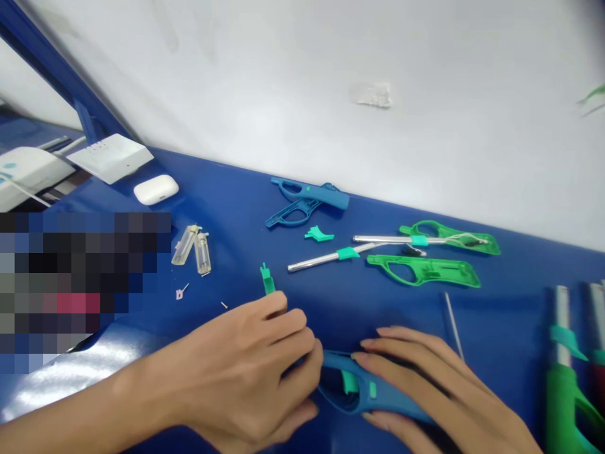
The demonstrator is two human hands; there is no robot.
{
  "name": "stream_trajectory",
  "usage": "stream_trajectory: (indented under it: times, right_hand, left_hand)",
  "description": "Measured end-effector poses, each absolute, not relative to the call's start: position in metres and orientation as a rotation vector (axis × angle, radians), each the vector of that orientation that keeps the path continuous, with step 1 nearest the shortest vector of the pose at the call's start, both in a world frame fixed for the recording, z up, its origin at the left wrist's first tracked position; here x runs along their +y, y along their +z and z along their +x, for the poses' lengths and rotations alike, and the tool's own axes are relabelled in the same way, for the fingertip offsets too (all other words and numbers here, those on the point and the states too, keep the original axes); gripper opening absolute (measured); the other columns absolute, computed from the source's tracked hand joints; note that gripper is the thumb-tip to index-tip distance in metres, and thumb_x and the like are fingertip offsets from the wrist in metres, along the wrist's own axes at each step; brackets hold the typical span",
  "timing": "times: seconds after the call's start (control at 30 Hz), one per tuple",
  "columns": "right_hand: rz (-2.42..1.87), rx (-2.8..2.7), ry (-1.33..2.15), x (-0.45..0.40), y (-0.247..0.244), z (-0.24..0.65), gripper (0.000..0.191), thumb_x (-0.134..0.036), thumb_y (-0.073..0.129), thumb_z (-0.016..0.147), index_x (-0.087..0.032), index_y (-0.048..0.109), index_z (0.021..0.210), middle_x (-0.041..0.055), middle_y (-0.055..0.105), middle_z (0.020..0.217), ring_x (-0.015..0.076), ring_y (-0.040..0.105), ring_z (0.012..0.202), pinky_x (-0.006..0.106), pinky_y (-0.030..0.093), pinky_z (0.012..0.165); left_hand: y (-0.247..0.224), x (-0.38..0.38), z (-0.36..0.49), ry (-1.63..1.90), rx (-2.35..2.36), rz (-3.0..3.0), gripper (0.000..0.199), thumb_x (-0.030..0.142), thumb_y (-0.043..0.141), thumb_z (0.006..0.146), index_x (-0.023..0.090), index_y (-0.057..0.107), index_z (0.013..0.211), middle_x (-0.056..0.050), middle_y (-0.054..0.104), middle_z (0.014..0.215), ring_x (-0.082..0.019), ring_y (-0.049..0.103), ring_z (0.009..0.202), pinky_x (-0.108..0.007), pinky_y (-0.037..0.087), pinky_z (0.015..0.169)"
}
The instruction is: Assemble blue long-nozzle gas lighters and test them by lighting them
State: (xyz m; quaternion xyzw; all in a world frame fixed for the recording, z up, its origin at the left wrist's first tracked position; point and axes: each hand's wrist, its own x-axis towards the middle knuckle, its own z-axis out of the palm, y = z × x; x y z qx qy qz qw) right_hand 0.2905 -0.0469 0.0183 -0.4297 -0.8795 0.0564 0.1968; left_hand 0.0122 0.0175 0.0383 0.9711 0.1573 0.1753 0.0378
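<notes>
A blue gas lighter housing (394, 398) lies low over the table, with a teal trigger (350, 382) inside its loop. My left hand (250, 366) has its fingers curled and pinched at the loop end of the housing; its fingertips are partly hidden. Over the body of the same housing lies my right hand (449, 391), fingers on the far side and thumb on the near side, gripping it. A teal plastic trigger piece (267, 279) rests just beyond my left knuckles. Past my right hand, a thin metal rod (452, 321) lies on the table.
Farther back are blue housing halves (326, 194), a loose teal trigger (319, 234), metal lighter tubes (321, 257) and green housing halves (435, 270). Clear fuel tanks (202, 253) and a small screw (224, 305) lie left. Assembled green lighter (560, 391) at right; white wall behind.
</notes>
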Motion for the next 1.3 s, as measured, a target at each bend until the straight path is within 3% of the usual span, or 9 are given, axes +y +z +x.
stream_trajectory:
  times: [0.37,0.63,0.77,1.03,1.3]
  right_hand:
    - [-1.276,-2.485,0.158,-0.053,0.019,0.294,0.042,-0.044,0.066,0.095,-0.028,0.062,0.133,0.0008,0.071,0.121,0.0192,0.068,0.113,0.029,0.06,0.093]
    - [-1.379,-2.477,0.14,-0.052,0.02,0.299,0.032,-0.053,0.058,0.099,-0.036,0.065,0.125,-0.0024,0.071,0.107,0.0167,0.072,0.092,0.03,0.06,0.075]
    - [-1.371,-2.512,0.12,-0.053,0.017,0.3,0.035,-0.052,0.058,0.099,-0.037,0.064,0.13,-0.0005,0.069,0.111,0.0186,0.072,0.093,0.034,0.059,0.076]
    - [-1.393,-2.486,0.12,-0.057,0.015,0.298,0.034,-0.046,0.056,0.102,-0.036,0.063,0.134,0.0003,0.065,0.114,0.0182,0.068,0.098,0.035,0.054,0.083]
    - [-1.438,-2.548,0.117,-0.062,0.009,0.303,0.046,-0.047,0.053,0.102,-0.038,0.053,0.147,0.0057,0.058,0.122,0.0215,0.064,0.106,0.035,0.057,0.083]
  left_hand:
    - [0.035,0.017,0.014,0.499,0.506,2.948,0.029,0.023,0.046,0.108,0.015,0.072,0.099,-0.001,0.068,0.082,-0.018,0.055,0.073,-0.037,0.038,0.074]
    - [0.034,0.017,0.015,0.505,0.554,2.909,0.027,0.019,0.046,0.107,0.018,0.071,0.097,0.0,0.072,0.085,-0.019,0.056,0.075,-0.038,0.037,0.073]
    - [0.033,0.016,0.015,0.449,0.534,2.908,0.023,0.019,0.05,0.105,0.018,0.072,0.098,0.001,0.073,0.087,-0.02,0.058,0.076,-0.039,0.035,0.071]
    - [0.034,0.014,0.016,0.434,0.555,2.899,0.034,0.015,0.042,0.106,0.018,0.074,0.099,0.001,0.074,0.087,-0.02,0.059,0.074,-0.04,0.034,0.068]
    - [0.036,0.017,0.015,0.401,0.545,2.915,0.034,0.011,0.041,0.104,0.017,0.074,0.099,-0.001,0.071,0.078,-0.02,0.056,0.069,-0.038,0.035,0.068]
